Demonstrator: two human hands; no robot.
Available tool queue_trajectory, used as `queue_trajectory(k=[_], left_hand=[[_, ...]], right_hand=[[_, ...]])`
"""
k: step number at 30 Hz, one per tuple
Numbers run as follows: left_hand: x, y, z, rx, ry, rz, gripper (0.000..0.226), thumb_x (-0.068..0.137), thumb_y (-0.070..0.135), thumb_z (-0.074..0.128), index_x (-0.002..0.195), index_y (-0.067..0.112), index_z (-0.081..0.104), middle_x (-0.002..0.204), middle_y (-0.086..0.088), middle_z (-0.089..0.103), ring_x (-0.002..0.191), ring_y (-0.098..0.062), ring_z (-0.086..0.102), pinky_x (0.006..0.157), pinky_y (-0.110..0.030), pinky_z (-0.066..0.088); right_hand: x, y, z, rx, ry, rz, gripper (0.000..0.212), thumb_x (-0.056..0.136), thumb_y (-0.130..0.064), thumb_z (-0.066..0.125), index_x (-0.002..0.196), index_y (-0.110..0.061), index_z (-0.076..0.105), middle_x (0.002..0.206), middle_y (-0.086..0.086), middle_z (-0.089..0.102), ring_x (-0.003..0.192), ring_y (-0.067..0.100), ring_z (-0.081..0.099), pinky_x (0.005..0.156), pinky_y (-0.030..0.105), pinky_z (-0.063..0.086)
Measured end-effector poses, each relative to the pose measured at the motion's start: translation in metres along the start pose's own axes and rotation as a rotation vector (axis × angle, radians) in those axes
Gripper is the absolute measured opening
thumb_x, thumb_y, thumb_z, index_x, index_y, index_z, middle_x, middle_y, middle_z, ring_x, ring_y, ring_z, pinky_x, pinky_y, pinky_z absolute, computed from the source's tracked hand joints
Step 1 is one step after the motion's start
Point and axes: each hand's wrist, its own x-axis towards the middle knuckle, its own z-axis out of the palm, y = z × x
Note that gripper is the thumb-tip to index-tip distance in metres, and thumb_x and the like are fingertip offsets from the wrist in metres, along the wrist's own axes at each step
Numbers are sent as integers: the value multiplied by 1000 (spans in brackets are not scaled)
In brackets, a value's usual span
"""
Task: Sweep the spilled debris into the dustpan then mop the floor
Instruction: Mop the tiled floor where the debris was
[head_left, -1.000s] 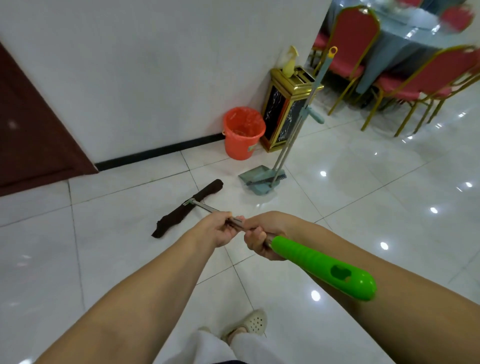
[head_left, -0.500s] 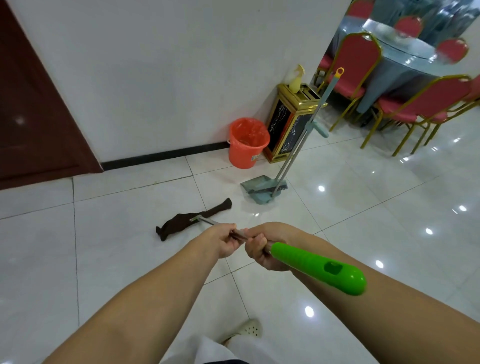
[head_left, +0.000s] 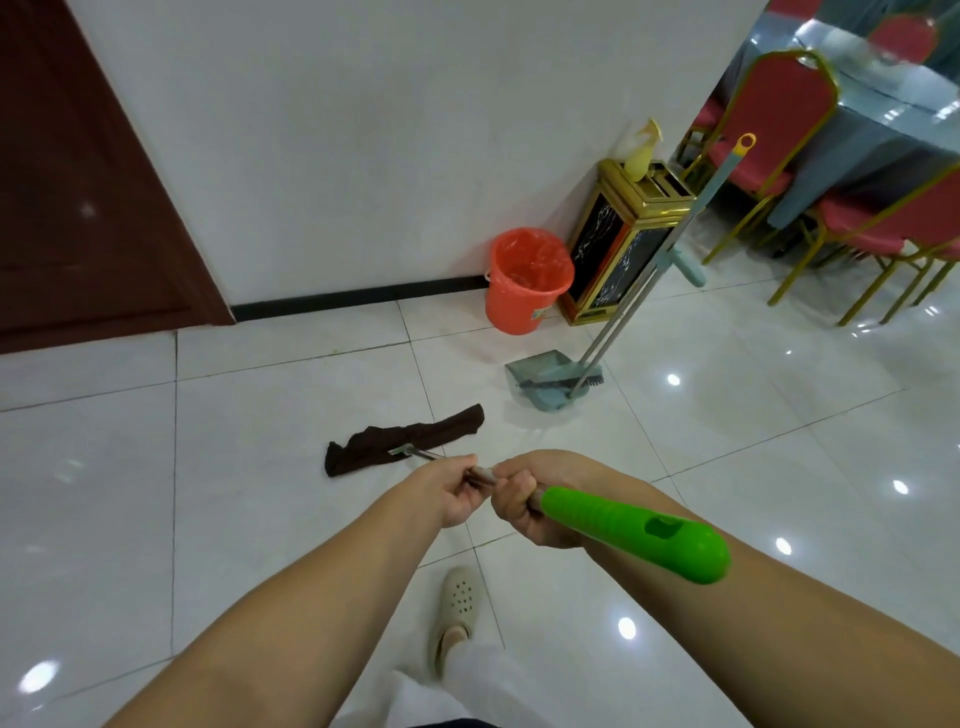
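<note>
Both hands grip the mop's metal pole. My left hand (head_left: 453, 487) is in front and my right hand (head_left: 524, 500) sits just behind it, at the start of the green handle end (head_left: 631, 532). The dark brown mop cloth (head_left: 400, 440) lies flat on the white tiles ahead of my hands. A grey-blue dustpan (head_left: 545, 378) rests on the floor beyond it, with a broom (head_left: 670, 249) standing in it and leaning toward the wall corner. No debris shows on the tiles.
An orange bucket (head_left: 527, 280) with a liner stands against the white wall. Beside it is a gold and black bin (head_left: 621, 241) with a spray bottle (head_left: 643, 153) on top. Red chairs (head_left: 769, 130) and a covered table fill the right. A brown door (head_left: 83, 182) is at left. My shoe (head_left: 457, 608) is below.
The mop cloth has slid nearer to me and turned flatter across the floor. The view has tipped down, so my shoe shows more fully. Both hands keep their grip on the pole.
</note>
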Motion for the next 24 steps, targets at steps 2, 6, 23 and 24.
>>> queue_trajectory(k=[2, 6, 23, 24], left_hand=[[4, 15, 10, -12, 9, 13, 24, 99, 4, 42, 76, -3, 45, 38, -10, 49, 58, -12, 40, 35, -25, 51], [16, 51, 30, -48, 73, 50, 23, 99, 5, 44, 78, -4, 46, 61, -13, 47, 59, -14, 42, 30, -27, 48], [53, 216, 51, -221, 24, 248, 20, 95, -7, 36, 81, 0, 49, 75, -12, 44, 66, -16, 44, 60, -20, 50], [51, 226, 50, -214, 7, 248, 19, 95, -6, 35, 84, -1, 50, 77, -12, 44, 67, -17, 45, 64, -22, 50]], right_hand=[[1, -20, 4, -25, -18, 3, 14, 92, -7, 54, 80, -5, 48, 40, 6, 44, 21, 9, 37, 24, 13, 32], [10, -68, 16, -84, -38, 29, 17, 91, -6, 54, 76, -4, 48, 39, 6, 44, 20, 10, 37, 23, 14, 32], [55, -219, 121, -52, -288, -20, 12, 85, 9, 40, 86, 2, 49, 40, 16, 52, 23, 11, 42, 27, 15, 38], [57, -225, 132, -30, -279, -29, 11, 91, 5, 37, 91, 2, 48, 40, 17, 52, 23, 12, 41, 27, 14, 37]])
